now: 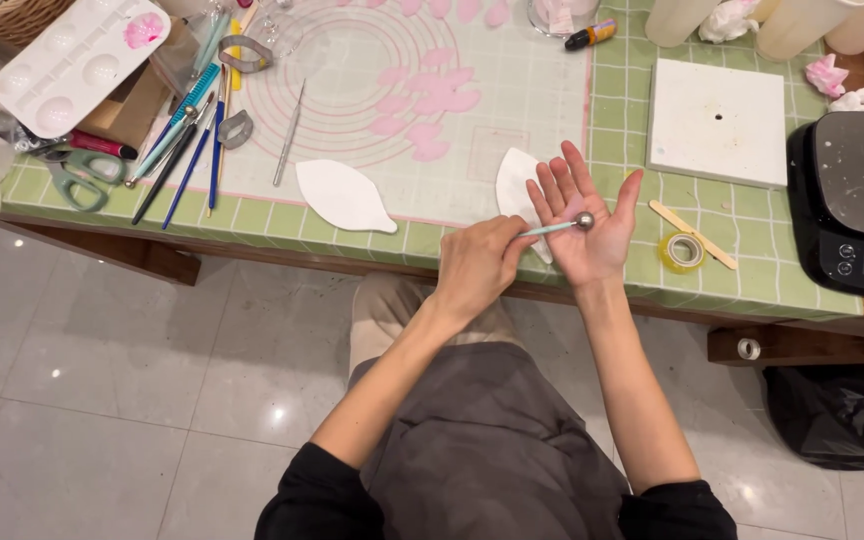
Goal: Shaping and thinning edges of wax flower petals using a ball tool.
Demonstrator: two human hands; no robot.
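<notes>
While the left hand (474, 265) pinches the pale-blue stem of the ball tool (560, 226) w/ thumb and fingers closed round it, the metal ball end sits on the open palm of the right hand (584, 222), so the step in hand looks like rolling or pressing w/ the ball against the palm. To do it well, judging from this: keep the palm flat and soft as a cushion, hold the stem low and near level, light pressure, small moves, no digging. Whether anything thin lies under the ball I can't tell; palm looks bare. Pose, L to R: left forearm comes up from the lap and crosses toward centre, wrist bent, knuckles up, at the tabletop (752, 270) edge. Right forearm rises straight, palm up, fingers spread and slightly fanned, thumb out to the side, hovering over the green tiled edge. Nearby: white leaf-shaped cutout (342, 197) left of both hands on the mat, second white cutout (514, 180) partly behind the right hand, tape roll (683, 252) and wooden stick (694, 233) just right of it.
</notes>
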